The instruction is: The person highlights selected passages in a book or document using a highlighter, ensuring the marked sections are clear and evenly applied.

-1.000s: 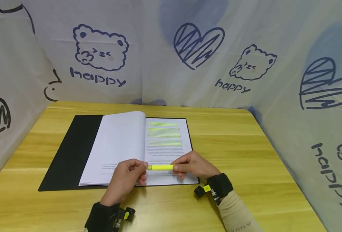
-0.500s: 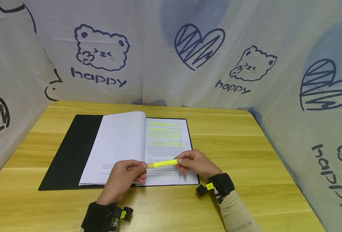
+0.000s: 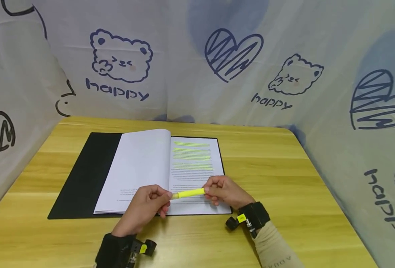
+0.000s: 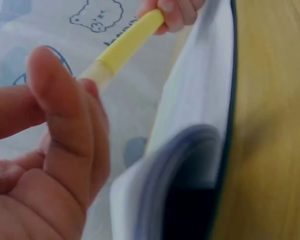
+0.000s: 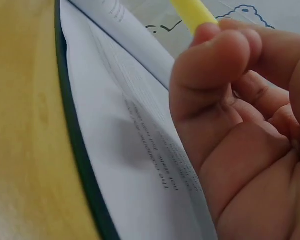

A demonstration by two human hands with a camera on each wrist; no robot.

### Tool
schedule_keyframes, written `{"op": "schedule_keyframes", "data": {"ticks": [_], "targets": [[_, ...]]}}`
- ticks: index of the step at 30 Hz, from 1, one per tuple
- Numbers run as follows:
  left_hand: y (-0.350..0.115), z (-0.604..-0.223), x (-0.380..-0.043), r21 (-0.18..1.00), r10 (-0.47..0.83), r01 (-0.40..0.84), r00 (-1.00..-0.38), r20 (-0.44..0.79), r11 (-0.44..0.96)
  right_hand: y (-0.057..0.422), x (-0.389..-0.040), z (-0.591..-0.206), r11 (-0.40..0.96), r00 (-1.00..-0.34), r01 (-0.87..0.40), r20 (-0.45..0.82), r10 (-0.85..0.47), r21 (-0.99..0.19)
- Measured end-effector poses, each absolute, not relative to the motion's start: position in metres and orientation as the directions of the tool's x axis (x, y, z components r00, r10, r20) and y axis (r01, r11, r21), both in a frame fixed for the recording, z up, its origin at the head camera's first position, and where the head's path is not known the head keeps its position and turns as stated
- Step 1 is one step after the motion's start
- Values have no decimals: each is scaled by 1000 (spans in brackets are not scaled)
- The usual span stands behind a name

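A yellow highlighter (image 3: 190, 192) spans the gap between both hands over the right-hand page, its right end slightly raised. Its pale translucent end is pinched by the thumb and fingers of the left hand (image 3: 145, 206). The right hand (image 3: 225, 191) pinches the solid yellow end. In the left wrist view the highlighter (image 4: 132, 42) runs from the left hand (image 4: 65, 135) up to the right fingertips. Below lies an open black folder (image 3: 80, 178) with a printed page (image 3: 197, 206) whose upper lines carry yellow highlighting. In the right wrist view, the right hand (image 5: 240, 110) hides the highlighter's tip.
A stack of turned-over sheets (image 3: 140, 160) bulges along the folder's middle fold. The folder lies on a wood-grain table (image 3: 271, 167). White curtains (image 3: 184, 96) with bear and heart drawings enclose the table's back and sides. Both wrists wear black camera straps.
The highlighter has gone from level to slightly tilted, its right end lifting with the right hand and then dropping a little. Both hands keep their pinch. The head view has shifted slightly.
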State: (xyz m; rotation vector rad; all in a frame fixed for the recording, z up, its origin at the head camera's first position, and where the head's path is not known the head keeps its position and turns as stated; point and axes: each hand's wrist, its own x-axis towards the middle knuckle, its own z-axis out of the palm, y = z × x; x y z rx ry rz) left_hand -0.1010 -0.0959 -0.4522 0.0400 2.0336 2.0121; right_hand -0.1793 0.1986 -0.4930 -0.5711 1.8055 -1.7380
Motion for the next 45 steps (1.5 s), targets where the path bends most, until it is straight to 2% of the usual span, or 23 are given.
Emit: {"op": "schedule_keyframes", "data": {"ticks": [6, 15, 20, 29, 31, 34, 38, 40, 42, 45], "targets": [[-97, -456, -101, 986, 268, -137, -950, -157, 93, 198, -181, -491, 100, -745, 40, -96, -660, -994], [-83, -456, -102, 983, 280, -174, -942, -183, 57, 217, -177, -473, 122, -769, 17, -91, -633, -992], [-78, -455, -100, 988, 211, -151, -965, -155, 38, 220, -171, -470, 152, -706, -38, -81, -704, -988], [-74, -458, -100, 995, 221, -56, -972, -74, 87, 201, -158, -466, 272, -614, -47, -187, -767, -961], [-75, -457, -100, 992, 191, -42, -980, -63, 116, 199, -157, -466, 264, -643, -49, -172, -746, -963], [-78, -456, -100, 982, 133, -22, -990, -48, 189, 202, -159, -467, 301, -745, -53, -164, -647, -952], [-90, -453, -102, 946, 27, -17, -999, -28, 323, 213, -166, -469, 439, -890, -81, -134, -436, -895], [-100, -452, -104, 915, -39, -14, -999, 2, 404, 220, -171, -470, 521, -943, -102, -85, -323, -848], [-112, -451, -105, 878, -98, -16, -995, 36, 478, 228, -176, -471, 597, -978, -103, -28, -207, -796], [-133, -451, -107, 819, -177, -60, -983, 52, 571, 244, -180, -473, 681, -998, -63, 27, -63, -730]]}}
